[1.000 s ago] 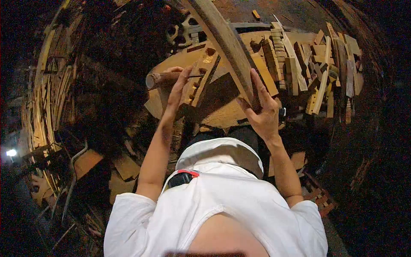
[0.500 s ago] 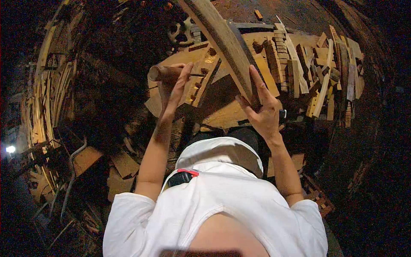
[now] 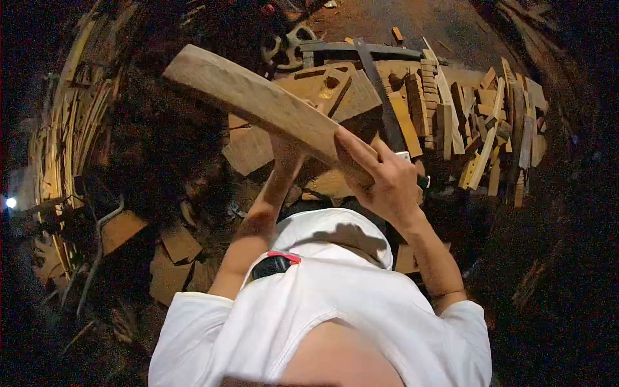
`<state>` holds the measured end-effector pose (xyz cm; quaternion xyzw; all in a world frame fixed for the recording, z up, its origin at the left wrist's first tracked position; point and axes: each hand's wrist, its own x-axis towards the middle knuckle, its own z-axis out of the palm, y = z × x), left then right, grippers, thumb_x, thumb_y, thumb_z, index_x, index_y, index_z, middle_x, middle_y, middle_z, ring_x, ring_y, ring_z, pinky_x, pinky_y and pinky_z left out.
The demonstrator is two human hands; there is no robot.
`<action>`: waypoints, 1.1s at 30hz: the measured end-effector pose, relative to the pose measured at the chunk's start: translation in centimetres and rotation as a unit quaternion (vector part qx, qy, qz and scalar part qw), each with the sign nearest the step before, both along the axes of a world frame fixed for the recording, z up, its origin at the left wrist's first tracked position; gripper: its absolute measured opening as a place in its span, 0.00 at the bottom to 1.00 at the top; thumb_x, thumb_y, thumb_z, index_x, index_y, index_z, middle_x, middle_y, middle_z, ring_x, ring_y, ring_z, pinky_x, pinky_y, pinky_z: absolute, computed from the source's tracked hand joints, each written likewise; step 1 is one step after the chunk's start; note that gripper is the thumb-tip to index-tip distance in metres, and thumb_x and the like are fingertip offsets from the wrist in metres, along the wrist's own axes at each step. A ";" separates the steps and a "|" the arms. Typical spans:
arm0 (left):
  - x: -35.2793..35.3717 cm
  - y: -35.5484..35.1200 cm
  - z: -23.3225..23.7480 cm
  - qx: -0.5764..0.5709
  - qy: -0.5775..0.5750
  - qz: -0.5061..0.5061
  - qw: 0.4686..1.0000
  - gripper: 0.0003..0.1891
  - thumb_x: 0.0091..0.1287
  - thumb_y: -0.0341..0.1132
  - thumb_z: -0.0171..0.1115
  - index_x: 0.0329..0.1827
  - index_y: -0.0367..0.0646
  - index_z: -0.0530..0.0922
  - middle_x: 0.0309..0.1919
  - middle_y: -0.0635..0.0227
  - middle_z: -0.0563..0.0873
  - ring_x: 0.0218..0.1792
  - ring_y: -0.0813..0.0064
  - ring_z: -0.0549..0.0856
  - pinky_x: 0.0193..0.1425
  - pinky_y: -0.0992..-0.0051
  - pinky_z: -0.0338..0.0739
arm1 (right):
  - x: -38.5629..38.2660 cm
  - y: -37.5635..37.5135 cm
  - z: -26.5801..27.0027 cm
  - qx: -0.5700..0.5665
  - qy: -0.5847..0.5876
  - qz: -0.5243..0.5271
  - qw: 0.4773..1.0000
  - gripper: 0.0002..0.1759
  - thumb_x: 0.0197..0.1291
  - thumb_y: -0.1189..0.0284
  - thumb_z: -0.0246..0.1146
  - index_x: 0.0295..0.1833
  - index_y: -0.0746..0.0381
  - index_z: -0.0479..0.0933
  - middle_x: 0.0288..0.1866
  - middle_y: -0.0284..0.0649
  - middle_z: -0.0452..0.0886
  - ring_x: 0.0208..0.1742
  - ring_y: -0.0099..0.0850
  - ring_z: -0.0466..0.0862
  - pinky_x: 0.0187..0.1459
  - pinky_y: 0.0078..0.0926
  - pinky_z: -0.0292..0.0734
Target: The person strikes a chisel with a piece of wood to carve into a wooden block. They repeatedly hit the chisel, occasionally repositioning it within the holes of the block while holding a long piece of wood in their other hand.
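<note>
A long, thick wooden plank (image 3: 258,97) slants across in front of me, its far end raised to the upper left. My right hand (image 3: 387,177) grips its near end, with fingers along the top face. Under the plank's middle is my left hand (image 3: 288,151); the plank hides most of it, and fingertips show past the far edge, so it appears to hold the plank from below. A handsaw (image 3: 382,90) with a dark blade lies just beyond my right hand, on the wood-covered work surface.
Many cut wood pieces (image 3: 445,132) stand and lie along the right of the work surface. A notched wooden block (image 3: 332,87) lies behind the plank. Long thin strips (image 3: 61,148) lean at the left. A spoked metal wheel (image 3: 296,42) stands at the back.
The plank has swung from steep to a flatter slant, its far end moving left. My left hand has moved right, under it. The wooden cylinder by that hand is out of sight; the saw is uncovered.
</note>
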<state>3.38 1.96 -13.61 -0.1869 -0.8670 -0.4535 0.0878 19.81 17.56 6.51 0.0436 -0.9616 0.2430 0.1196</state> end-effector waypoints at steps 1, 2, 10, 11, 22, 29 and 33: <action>0.5 0.6 0.3 0.141 -0.100 0.006 0.985 0.12 0.68 0.42 0.73 0.40 0.44 0.83 0.32 0.70 0.85 0.36 0.78 0.82 0.43 0.74 0.79 | 0.1 0.0 -0.7 0.038 0.039 -0.007 0.999 0.43 0.53 0.65 0.76 0.76 0.56 0.71 0.33 0.43 0.78 0.27 0.36 0.80 0.29 0.35 0.78; 0.4 1.0 0.5 0.280 -0.191 0.014 0.941 0.11 0.69 0.42 0.72 0.40 0.44 0.83 0.31 0.69 0.85 0.36 0.76 0.82 0.42 0.72 0.79 | 0.0 0.2 -0.6 0.043 0.048 0.009 0.998 0.43 0.53 0.65 0.76 0.76 0.56 0.71 0.33 0.43 0.78 0.27 0.36 0.80 0.29 0.35 0.78; 3.8 2.4 4.6 -0.106 0.093 -0.173 0.975 0.19 0.70 0.48 0.65 0.55 0.45 0.81 0.54 0.62 0.84 0.64 0.61 0.77 0.67 0.55 0.70 | 3.8 1.2 -3.0 -0.020 0.071 -0.021 0.997 0.40 0.64 0.67 0.71 0.79 0.59 0.64 0.44 0.52 0.83 0.35 0.41 0.85 0.34 0.34 0.82; 2.9 3.1 4.9 -0.105 0.064 -0.167 0.978 0.09 0.64 0.33 0.65 0.44 0.41 0.85 0.47 0.58 0.87 0.46 0.51 0.87 0.48 0.62 0.85 | 4.0 1.5 -3.2 -0.032 0.062 -0.030 0.997 0.40 0.65 0.68 0.71 0.80 0.60 0.63 0.47 0.53 0.84 0.37 0.41 0.86 0.37 0.35 0.83; 5.2 2.7 9.9 -0.118 0.141 -0.170 0.968 0.15 0.55 0.38 0.76 0.43 0.42 0.85 0.38 0.56 0.83 0.40 0.56 0.87 0.42 0.62 0.86 | 5.2 0.6 -5.8 -0.288 0.073 -0.097 0.950 0.42 0.63 0.75 0.71 0.80 0.66 0.60 0.73 0.55 0.75 0.66 0.40 0.82 0.62 0.33 0.79; 1.3 -0.7 10.4 -0.028 -0.090 -0.112 0.989 0.11 0.68 0.40 0.70 0.47 0.43 0.85 0.48 0.60 0.86 0.51 0.65 0.88 0.52 0.65 0.85 | 4.3 1.8 -6.1 -0.400 0.040 -0.165 0.901 0.42 0.65 0.81 0.66 0.82 0.59 0.58 0.80 0.43 0.67 0.73 0.32 0.74 0.67 0.33 0.75; -1.0 -3.7 9.2 0.343 -0.293 -0.143 0.881 0.14 0.75 0.36 0.65 0.59 0.46 0.75 0.55 0.66 0.82 0.60 0.77 0.80 0.67 0.72 0.76 | 4.4 1.6 -7.0 -0.424 0.034 -0.187 0.886 0.44 0.62 0.79 0.69 0.82 0.58 0.59 0.78 0.46 0.71 0.72 0.30 0.75 0.68 0.30 0.72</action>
